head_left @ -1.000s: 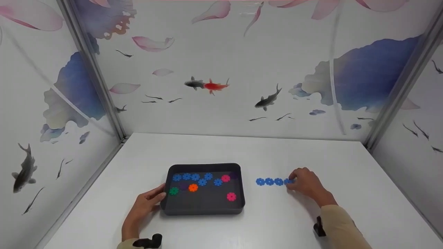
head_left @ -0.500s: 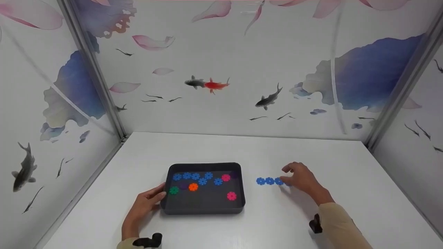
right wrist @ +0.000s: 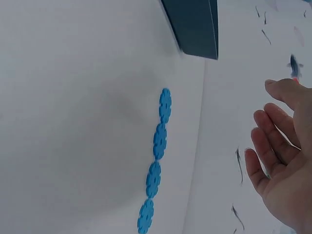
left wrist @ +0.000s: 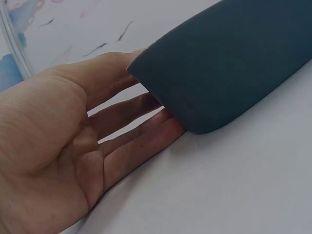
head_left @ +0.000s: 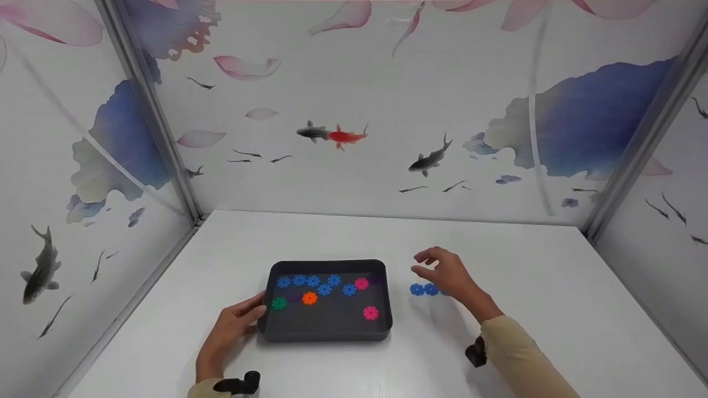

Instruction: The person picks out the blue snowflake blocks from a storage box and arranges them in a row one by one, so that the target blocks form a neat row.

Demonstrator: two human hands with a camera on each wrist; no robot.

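Observation:
My left hand [head_left: 231,330] touches the left side of a dark grey tray [head_left: 326,335]; in the left wrist view its fairly straight fingers [left wrist: 141,146] reach the tray's edge. Flower-shaped plastic discs lie in the tray: several blue ones, a green disc [head_left: 279,303], an orange disc [head_left: 309,298], a pink disc [head_left: 370,313], another pink one and dark purple ones. To the tray's right, blue discs form a straight row [head_left: 431,289] on the table. My right hand [head_left: 447,271] hovers above with parted fingers and nothing between them, hiding the row's right end in the head view.
A white table [head_left: 310,370] carries the tray and the row. Printed panels with fish and petals enclose it at the back [head_left: 354,188] and both sides, joined by metal posts [head_left: 160,127]. Black wrist cameras [head_left: 477,352] sit at the sleeves.
My right hand let go of the disc at the row's right end, rose and moved left over the row toward the tray. The left hand and tray stayed in place.

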